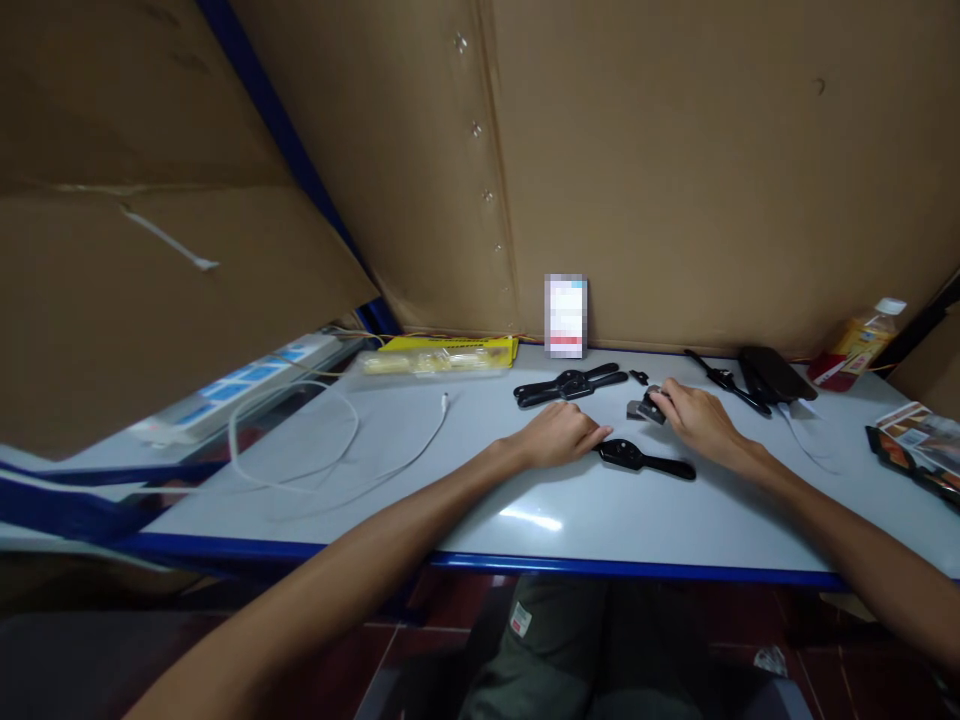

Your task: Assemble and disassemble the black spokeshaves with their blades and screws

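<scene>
My left hand (561, 436) is closed around one handle of a black spokeshave body (622, 454). Its other handle reaches right over the table. Between the fingers of my right hand (699, 418) is a small dark metal piece (654, 405), above and to the right of that body. A flat grey metal piece (634, 410) shows at its left; whether the two are joined I cannot tell. Behind my left hand lie more black spokeshave bodies (570, 384), overlapping. A small black part (639, 377) rests near their right end. Another spokeshave (727, 381) lies beyond my right hand.
A phone (566, 316) stands against the cardboard wall. Around the table (480, 510) are a yellow packet (450, 350), a clear plastic package (431, 362), a white cable (420, 452), a power strip (247, 385), a black case (780, 375), a bottle (870, 340) and packaging (919, 440).
</scene>
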{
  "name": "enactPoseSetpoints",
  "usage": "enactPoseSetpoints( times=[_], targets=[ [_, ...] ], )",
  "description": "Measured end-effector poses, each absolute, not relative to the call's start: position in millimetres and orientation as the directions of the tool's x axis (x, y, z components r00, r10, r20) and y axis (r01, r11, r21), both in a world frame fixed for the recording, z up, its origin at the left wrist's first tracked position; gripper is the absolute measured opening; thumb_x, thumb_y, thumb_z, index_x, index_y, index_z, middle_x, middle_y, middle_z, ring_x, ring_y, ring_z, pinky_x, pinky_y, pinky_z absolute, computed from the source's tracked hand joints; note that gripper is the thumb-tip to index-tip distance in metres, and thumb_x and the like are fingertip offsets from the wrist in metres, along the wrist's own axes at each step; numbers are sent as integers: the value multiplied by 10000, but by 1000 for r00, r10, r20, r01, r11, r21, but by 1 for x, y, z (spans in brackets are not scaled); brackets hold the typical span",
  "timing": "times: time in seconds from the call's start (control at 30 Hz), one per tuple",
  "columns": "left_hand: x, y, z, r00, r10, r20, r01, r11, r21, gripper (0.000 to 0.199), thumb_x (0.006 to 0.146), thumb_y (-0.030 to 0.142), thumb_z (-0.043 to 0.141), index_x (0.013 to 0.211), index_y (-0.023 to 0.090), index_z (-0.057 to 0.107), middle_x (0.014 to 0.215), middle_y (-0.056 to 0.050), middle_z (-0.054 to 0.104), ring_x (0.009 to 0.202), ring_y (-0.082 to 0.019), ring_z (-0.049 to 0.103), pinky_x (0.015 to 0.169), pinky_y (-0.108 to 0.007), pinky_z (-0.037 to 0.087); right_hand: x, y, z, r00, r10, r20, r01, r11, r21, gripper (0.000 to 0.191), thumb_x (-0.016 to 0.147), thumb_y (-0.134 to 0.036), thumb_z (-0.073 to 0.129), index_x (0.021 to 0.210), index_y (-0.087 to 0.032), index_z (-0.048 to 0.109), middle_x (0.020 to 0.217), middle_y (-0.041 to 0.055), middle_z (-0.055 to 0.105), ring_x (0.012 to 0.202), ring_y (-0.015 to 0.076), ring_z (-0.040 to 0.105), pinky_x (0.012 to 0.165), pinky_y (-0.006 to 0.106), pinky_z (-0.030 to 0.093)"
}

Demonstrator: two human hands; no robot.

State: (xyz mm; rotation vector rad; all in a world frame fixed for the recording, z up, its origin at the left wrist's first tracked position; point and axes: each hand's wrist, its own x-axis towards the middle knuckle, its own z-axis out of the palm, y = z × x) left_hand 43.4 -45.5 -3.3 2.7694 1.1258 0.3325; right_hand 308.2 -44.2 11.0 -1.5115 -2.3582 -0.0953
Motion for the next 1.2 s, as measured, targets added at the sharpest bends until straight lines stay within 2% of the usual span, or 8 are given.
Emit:
enactPoseSetpoints(
  times=[0.1, 0.23, 0.4, 0.57, 0.83, 1.1, 1.2],
  targets=[
    [38, -38, -6, 664, 728, 174, 680, -684, 266, 683, 1091, 484, 294, 567, 166, 594, 520, -42, 533, 491, -124, 381, 592, -317, 247, 319, -35, 15, -293, 925, 242, 950, 311, -38, 378, 1098, -402, 355, 1024, -178, 649, 858, 116, 744, 694, 228, 625, 598, 331, 231],
    [24, -24, -1, 516, 829, 217, 780, -559, 281, 697, 1078, 540, 305, 557, 172, 587, 536, -53, 545, 515, -149, 441, 594, -315, 260, 324, -28, 13, -223, 962, 155, 975, 221, 30, 427, 1104, -418, 332, 1103, -157, 671, 939, 149, 762, 782, 259, 666, 617, 334, 259],
    [10, -13, 13, 252, 949, 189, 944, -284, 169, 634, 1090, 467, 317, 759, 150, 754, 740, -130, 723, 706, -231, 652, 639, -315, 331, 323, -28, 12, -200, 977, 76, 980, 198, 31, 468, 1113, -430, 306, 1150, -149, 678, 1034, 174, 763, 861, 269, 695, 661, 329, 322],
    [15, -19, 16, 64, 987, 144, 996, -73, 52, 645, 1099, 464, 274, 990, 127, 813, 988, -207, 779, 902, -301, 732, 696, -329, 426, 320, -31, 15, -199, 978, 59, 980, 197, 38, 475, 1115, -418, 309, 1161, -127, 681, 1070, 199, 760, 913, 290, 708, 677, 336, 339],
    [32, -31, 16, 112, 984, 139, 993, -106, -49, 655, 1099, 459, 243, 1068, 116, 800, 1053, -229, 771, 981, -360, 741, 750, -387, 494, 322, -27, 8, -225, 971, 77, 974, 223, 36, 473, 1101, -421, 323, 1143, -124, 689, 1055, 215, 758, 889, 309, 702, 672, 347, 319],
    [34, -39, 19, 198, 978, 71, 977, -191, -98, 566, 1081, 440, 312, 1112, 117, 775, 1077, -230, 760, 1004, -361, 731, 802, -403, 488, 320, -30, 8, -222, 971, 88, 975, 218, 51, 457, 1094, -414, 334, 1175, -124, 678, 1050, 217, 759, 875, 301, 702, 684, 346, 334],
    [31, -41, 22, 247, 967, 58, 962, -237, -135, 552, 1066, 497, 360, 1121, 125, 764, 1074, -229, 759, 1006, -364, 728, 801, -398, 488, 319, -31, 8, -223, 970, 92, 975, 220, 44, 469, 1091, -412, 331, 1193, -116, 681, 1033, 218, 755, 868, 301, 698, 697, 350, 352]
  ],
)
